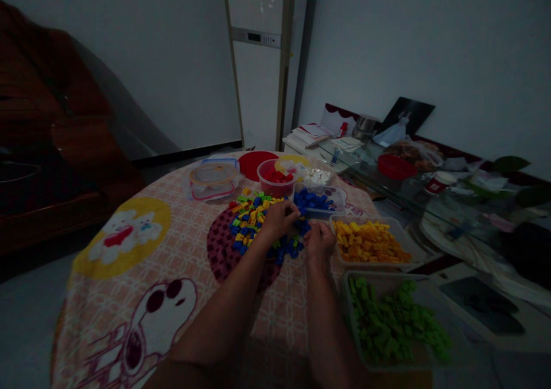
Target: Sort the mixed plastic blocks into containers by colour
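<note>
A mixed pile of small toy building bricks, yellow, blue, green and red, lies on the cloth-covered round table. Over the right part of this pile is my left hand, its fingers pinched together. Close beside it, my right hand is curled closed, near some blue bricks at the pile's edge. Whatever either hand holds is too small and dark to make out. Just beyond the hands stands a clear container of blue bricks. To the right of my right hand is a container of yellow bricks.
A container of green bricks stands near right. Farther back are a tub of red bricks, a container of white bricks, a red lid and stacked clear lids. A cluttered glass table adjoins on the right.
</note>
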`<state>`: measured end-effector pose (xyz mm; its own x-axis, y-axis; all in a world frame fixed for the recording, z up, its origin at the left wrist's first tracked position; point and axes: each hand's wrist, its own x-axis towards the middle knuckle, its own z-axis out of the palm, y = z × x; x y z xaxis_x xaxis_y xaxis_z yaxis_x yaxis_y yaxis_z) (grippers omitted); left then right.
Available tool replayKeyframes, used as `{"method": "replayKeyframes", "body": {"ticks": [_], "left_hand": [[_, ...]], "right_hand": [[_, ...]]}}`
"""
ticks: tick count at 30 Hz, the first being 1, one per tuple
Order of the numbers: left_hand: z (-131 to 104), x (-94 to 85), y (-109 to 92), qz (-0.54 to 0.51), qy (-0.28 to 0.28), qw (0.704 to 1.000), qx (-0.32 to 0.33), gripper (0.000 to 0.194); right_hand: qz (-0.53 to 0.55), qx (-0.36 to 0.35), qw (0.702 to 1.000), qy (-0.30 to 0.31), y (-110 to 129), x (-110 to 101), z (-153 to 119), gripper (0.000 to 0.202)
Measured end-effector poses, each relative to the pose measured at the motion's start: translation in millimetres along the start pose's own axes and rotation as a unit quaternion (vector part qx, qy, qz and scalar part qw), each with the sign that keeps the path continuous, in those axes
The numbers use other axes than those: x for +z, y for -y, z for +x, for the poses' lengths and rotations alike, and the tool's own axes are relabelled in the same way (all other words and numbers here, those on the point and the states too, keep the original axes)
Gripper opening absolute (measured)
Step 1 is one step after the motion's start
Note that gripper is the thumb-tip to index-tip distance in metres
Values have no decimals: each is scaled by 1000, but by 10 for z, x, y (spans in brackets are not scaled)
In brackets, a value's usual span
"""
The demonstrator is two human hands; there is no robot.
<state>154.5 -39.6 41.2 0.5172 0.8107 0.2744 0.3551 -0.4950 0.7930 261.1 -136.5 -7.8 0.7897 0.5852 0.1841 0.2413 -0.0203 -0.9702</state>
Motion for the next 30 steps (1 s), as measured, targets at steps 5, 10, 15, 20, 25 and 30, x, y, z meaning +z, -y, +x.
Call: {"method": "replayKeyframes", "body": {"ticks": [5, 10, 15, 20, 25, 30], "left_hand": [[39, 174, -2, -112, -29, 993, -7, 35], [15, 136, 48, 25, -53, 997, 55, 38], [-3, 160, 131, 82, -47, 992, 85, 44], [-9, 211, 160, 24, -52, 995, 80, 55], [5, 218, 211, -27, -75, 993, 86, 72], [9, 185, 234, -22, -65, 994, 90, 83]], "right_hand": [[1, 15, 1000, 2, 24, 22, -10, 39], [-21, 2, 1000, -6, 35, 4, -28, 41], [-46, -86, 995, -24, 155, 0, -53, 43], [-76, -182, 980, -27, 449, 212, 125, 51], [-176, -151, 972, 47, 650, 479, 500, 55], [-327, -105, 930, 132, 708, 524, 615, 51]]}}
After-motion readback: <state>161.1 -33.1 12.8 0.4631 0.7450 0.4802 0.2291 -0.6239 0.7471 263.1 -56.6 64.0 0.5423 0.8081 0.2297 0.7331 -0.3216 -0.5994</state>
